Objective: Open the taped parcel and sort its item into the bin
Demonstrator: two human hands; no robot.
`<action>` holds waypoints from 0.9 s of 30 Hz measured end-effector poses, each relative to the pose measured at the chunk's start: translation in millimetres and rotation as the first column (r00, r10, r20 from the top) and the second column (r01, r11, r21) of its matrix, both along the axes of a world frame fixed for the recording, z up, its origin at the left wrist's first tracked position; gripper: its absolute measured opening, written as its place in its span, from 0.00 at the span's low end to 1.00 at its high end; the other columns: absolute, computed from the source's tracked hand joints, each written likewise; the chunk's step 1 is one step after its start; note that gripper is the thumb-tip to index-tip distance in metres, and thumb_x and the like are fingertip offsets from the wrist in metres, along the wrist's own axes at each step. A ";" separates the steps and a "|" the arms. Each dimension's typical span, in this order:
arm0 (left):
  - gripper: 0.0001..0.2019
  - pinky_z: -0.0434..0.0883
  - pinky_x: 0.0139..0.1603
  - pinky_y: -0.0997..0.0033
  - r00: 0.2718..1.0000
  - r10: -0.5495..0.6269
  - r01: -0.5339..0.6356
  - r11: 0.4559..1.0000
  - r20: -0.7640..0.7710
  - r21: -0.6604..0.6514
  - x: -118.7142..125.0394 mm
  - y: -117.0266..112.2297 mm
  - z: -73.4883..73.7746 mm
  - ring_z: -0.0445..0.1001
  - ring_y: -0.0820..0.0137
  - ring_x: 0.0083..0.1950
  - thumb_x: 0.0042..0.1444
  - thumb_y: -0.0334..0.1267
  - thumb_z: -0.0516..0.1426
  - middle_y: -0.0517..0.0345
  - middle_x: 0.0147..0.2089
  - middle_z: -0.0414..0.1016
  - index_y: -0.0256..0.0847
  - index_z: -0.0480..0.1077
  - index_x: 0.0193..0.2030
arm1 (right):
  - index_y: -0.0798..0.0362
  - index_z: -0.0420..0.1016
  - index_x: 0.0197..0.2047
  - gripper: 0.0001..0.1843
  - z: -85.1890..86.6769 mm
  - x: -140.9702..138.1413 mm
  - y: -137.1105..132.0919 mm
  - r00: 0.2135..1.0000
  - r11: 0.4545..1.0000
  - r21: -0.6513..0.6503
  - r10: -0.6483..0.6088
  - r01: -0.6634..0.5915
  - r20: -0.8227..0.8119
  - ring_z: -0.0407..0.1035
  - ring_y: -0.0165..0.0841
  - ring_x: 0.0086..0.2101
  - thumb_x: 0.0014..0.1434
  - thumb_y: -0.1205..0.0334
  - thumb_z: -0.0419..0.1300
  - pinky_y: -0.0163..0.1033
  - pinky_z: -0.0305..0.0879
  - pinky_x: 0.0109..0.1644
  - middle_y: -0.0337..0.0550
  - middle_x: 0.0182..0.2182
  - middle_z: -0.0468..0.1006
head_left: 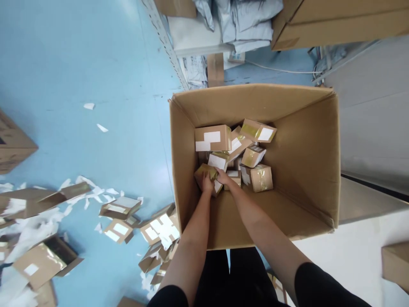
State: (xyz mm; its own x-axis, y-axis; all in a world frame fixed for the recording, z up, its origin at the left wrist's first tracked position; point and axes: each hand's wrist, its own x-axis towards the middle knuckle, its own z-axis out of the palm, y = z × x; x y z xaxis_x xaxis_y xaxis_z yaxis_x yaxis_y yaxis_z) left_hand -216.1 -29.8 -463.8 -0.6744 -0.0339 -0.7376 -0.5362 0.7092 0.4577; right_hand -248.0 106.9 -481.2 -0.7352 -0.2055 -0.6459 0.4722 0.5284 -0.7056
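A large open cardboard carton (306,140) stands on the floor in front of me, with several small taped parcels (252,155) bearing white labels piled at its bottom. Both my arms reach down into it. My left hand (204,182) is closed around a small brown parcel wrapped in yellowish tape (207,171) at the near left of the pile. My right hand (223,175) grips the same parcel from its right side, fingers curled on it.
Opened small boxes (119,207) and torn white paper scraps (92,192) litter the blue floor at left. A brown carton (12,145) sits at the far left. Grey mailer bags (243,21) and another big carton (335,21) lie beyond. A box corner (396,262) shows at right.
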 end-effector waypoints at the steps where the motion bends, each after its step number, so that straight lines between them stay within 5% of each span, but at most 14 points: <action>1: 0.40 0.59 0.76 0.49 0.999 0.051 -0.051 0.998 -0.016 -0.025 0.2 3.0 5.2 0.55 0.52 0.80 0.57 0.34 0.64 0.37 0.79 0.54 0.40 0.60 0.76 | 0.57 0.70 0.69 0.42 3.7 2.8 -0.6 1.000 1.000 0.011 -0.007 0.007 -0.002 0.72 0.41 0.58 0.48 0.70 0.60 0.52 0.66 0.67 0.54 0.60 0.78; 4: 0.41 0.60 0.76 0.52 0.987 0.155 -0.157 0.986 -0.043 -0.053 0.0 11.1 27.0 0.57 0.53 0.79 0.54 0.28 0.63 0.38 0.78 0.58 0.39 0.60 0.76 | 0.59 0.71 0.68 0.42 24.2 10.6 3.0 1.000 0.998 0.066 -0.019 0.020 -0.013 0.72 0.41 0.58 0.47 0.73 0.58 0.51 0.67 0.66 0.57 0.60 0.78; 7: 0.43 0.62 0.76 0.52 0.988 0.145 -0.145 0.989 -0.053 0.004 0.4 14.9 55.9 0.59 0.50 0.78 0.51 0.25 0.64 0.39 0.80 0.54 0.40 0.61 0.75 | 0.58 0.71 0.68 0.41 56.4 12.8 11.5 0.998 0.989 0.141 -0.024 0.033 -0.065 0.73 0.40 0.56 0.48 0.75 0.56 0.50 0.68 0.65 0.56 0.58 0.78; 12: 0.46 0.65 0.75 0.52 0.973 0.115 -0.084 0.984 -0.200 0.157 -6.4 15.8 117.8 0.57 0.49 0.79 0.50 0.26 0.67 0.45 0.83 0.45 0.47 0.60 0.77 | 0.51 0.75 0.66 0.41 135.9 5.3 37.6 0.976 0.964 0.261 0.000 0.057 -0.217 0.75 0.38 0.49 0.49 0.78 0.56 0.43 0.70 0.61 0.47 0.50 0.78; 17: 0.41 0.64 0.76 0.55 0.920 -0.035 0.159 0.944 -0.390 0.289 -23.7 25.3 209.9 0.57 0.51 0.79 0.52 0.28 0.67 0.45 0.82 0.48 0.44 0.65 0.74 | 0.49 0.78 0.63 0.33 241.6 16.0 70.0 0.900 0.920 0.339 -0.035 0.199 -0.433 0.74 0.40 0.46 0.54 0.74 0.59 0.45 0.73 0.57 0.45 0.46 0.76; 21: 0.34 0.69 0.73 0.54 0.829 -0.171 0.380 0.871 -0.533 0.311 -27.2 41.6 291.1 0.66 0.53 0.74 0.54 0.29 0.67 0.50 0.80 0.53 0.49 0.71 0.69 | 0.47 0.77 0.64 0.30 324.6 55.4 90.2 0.817 0.863 0.367 -0.085 0.346 -0.571 0.75 0.41 0.43 0.59 0.71 0.61 0.45 0.75 0.53 0.46 0.45 0.75; 27: 0.29 0.71 0.72 0.53 0.625 -0.320 0.685 0.662 -0.712 0.304 -11.4 103.1 395.1 0.74 0.57 0.68 0.55 0.32 0.66 0.55 0.75 0.66 0.51 0.76 0.64 | 0.42 0.76 0.65 0.28 423.3 142.3 128.4 0.662 0.648 0.407 -0.204 0.644 -0.721 0.76 0.41 0.42 0.62 0.66 0.60 0.46 0.76 0.51 0.44 0.42 0.73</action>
State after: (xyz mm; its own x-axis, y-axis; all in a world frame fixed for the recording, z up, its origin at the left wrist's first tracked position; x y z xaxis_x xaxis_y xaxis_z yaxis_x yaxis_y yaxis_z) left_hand -227.5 73.3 -68.7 -0.7206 0.6933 0.0027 0.3215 0.3307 0.8873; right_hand -105.7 235.2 -57.9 -0.8672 0.4907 0.0848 0.3812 0.7636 -0.5212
